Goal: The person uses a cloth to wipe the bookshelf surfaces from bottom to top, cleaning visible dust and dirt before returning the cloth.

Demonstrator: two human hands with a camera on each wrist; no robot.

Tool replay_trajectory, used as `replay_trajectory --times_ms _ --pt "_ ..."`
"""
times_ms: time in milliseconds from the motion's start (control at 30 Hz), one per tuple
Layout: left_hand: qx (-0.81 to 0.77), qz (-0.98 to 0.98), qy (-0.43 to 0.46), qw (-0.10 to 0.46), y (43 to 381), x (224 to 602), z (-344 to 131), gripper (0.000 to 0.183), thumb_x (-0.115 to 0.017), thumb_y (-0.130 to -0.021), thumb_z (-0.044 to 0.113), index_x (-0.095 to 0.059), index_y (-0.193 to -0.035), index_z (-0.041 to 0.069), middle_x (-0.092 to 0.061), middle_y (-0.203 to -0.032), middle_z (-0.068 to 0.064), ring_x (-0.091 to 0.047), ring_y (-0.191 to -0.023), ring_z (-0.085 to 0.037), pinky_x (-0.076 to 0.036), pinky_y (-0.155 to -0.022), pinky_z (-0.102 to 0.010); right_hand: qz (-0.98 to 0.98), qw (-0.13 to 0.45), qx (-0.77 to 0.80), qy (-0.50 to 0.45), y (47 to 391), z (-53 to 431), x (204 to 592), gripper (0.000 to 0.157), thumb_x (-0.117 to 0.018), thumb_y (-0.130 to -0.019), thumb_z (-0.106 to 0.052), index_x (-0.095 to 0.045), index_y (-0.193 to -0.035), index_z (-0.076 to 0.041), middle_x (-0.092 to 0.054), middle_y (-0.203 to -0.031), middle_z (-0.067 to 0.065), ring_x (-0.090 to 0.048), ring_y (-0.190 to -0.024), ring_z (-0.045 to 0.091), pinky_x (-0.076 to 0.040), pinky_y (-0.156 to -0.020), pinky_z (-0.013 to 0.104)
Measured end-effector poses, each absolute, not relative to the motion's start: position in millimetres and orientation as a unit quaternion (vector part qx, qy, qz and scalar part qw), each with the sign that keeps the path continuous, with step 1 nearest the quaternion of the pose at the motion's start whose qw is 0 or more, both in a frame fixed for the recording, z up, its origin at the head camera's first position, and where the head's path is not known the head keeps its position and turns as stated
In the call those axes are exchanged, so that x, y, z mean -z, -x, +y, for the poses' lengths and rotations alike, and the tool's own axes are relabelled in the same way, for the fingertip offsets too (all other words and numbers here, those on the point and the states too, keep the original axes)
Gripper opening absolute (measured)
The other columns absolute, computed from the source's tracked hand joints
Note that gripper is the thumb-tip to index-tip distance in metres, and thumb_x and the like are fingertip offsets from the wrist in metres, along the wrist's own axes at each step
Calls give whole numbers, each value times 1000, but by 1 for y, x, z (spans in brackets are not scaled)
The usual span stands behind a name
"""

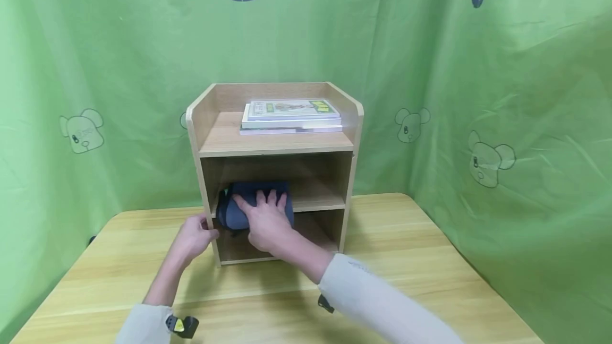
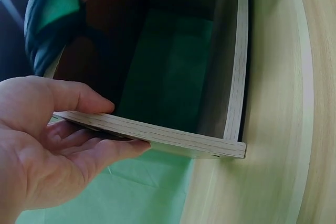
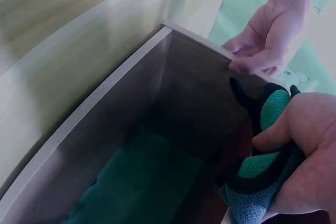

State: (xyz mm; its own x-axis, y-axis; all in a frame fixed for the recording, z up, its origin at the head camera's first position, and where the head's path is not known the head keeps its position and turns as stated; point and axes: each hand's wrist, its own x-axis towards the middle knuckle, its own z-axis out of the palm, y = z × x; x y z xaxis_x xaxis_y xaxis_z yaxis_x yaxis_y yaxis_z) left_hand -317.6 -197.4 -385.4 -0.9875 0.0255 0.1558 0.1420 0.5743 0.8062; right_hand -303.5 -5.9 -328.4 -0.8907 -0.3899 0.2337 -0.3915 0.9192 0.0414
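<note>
A small wooden shelf unit (image 1: 276, 148) stands on the table. My left hand (image 1: 192, 237) pinches the front edge of its left side panel (image 2: 173, 139), thumb inside and fingers outside. My right hand (image 1: 270, 223) holds a dark blue fabric item (image 1: 236, 215) at the left of the middle shelf, fingers spread over its top. In the right wrist view the fabric item (image 3: 247, 199) shows green inside, dark edging and a strap-like loop, and the thumb presses into it. Its exact kind cannot be told, since the hand covers much of it.
Several stacked books (image 1: 291, 117) lie on the unit's top shelf, between raised sides. Below the middle shelf is a lower compartment (image 3: 142, 177). The wood-grain table (image 1: 406, 275) reaches a green patterned curtain (image 1: 143, 57) behind and at both sides.
</note>
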Motion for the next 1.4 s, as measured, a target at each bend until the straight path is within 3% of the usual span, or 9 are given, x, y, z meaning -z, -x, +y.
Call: replay_trajectory --times_ms 133,400,700,1100,1400 --pt "465 -882 45 63 318 386 -196 30 -63 -78 5 -64 -108 -2 -68 -101 -17 -61 -94 -29 -50 -82 -44 -971 125 3 -203 304 -21 328 87 -70 -76 -23 -26 -148 -42 -39 -144 19 -31 -131 49 -23 -104 64" --pt "468 -880 48 68 317 388 -196 31 -64 -77 4 -65 -108 0 -69 -100 -16 -61 -91 -27 -50 -77 -39 -966 135 26 -220 306 -17 332 86 -72 -76 -26 -27 -147 -43 -41 -142 16 -35 -130 45 -27 -103 62" --pt "456 -886 54 62 319 388 -197 12 -63 -79 4 -59 -89 0 -60 -83 -11 -55 -78 -24 -46 -64 -33 -962 138 8 -234 307 28 333 89 -67 -73 -13 -26 -149 -38 -39 -144 18 -34 -130 47 -25 -104 64" --pt "460 -885 50 55 318 386 -200 18 -63 -79 4 -59 -96 -2 -58 -82 -10 -53 -76 -23 -45 -62 -32 -965 159 -26 -207 314 106 329 89 -61 -67 -4 -35 -146 -36 -44 -141 19 -39 -125 52 -27 -101 68" --pt "465 -883 47 47 316 384 -200 18 -63 -80 5 -59 -96 -1 -59 -84 -10 -53 -77 -23 -44 -62 -32 -968 176 -42 -174 307 107 334 84 -60 -68 -5 -39 -145 -32 -45 -140 21 -35 -126 52 -22 -99 72"
